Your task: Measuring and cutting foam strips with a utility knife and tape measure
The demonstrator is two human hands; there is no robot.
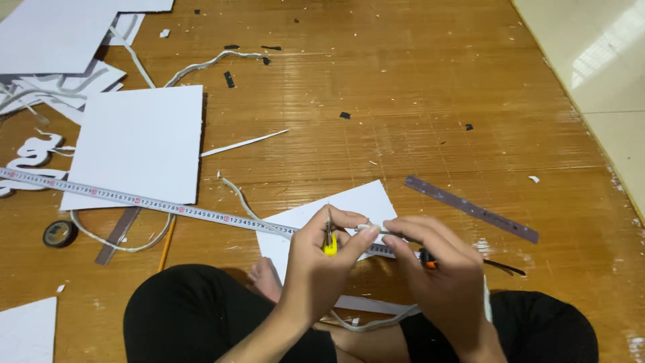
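Note:
My left hand (316,259) is closed around a small tool with a yellow part (330,246). My right hand (440,269) pinches a thin grey piece that reaches toward the left hand, and an orange-and-black object (427,259) shows under its fingers. Both hands hover over a white board piece (363,204) lying on the wooden floor in front of my crossed legs. A long measuring tape (154,204) runs from the far left across the floor and ends under my hands.
A white square board (138,144) lies at left, under the tape. A dark ruler (470,208) lies right of my hands. A tape roll (59,233), a pencil (166,242), white offcut strips (245,143) and stacked white sheets (47,33) are scattered at left. Pale tiles (598,54) border the right.

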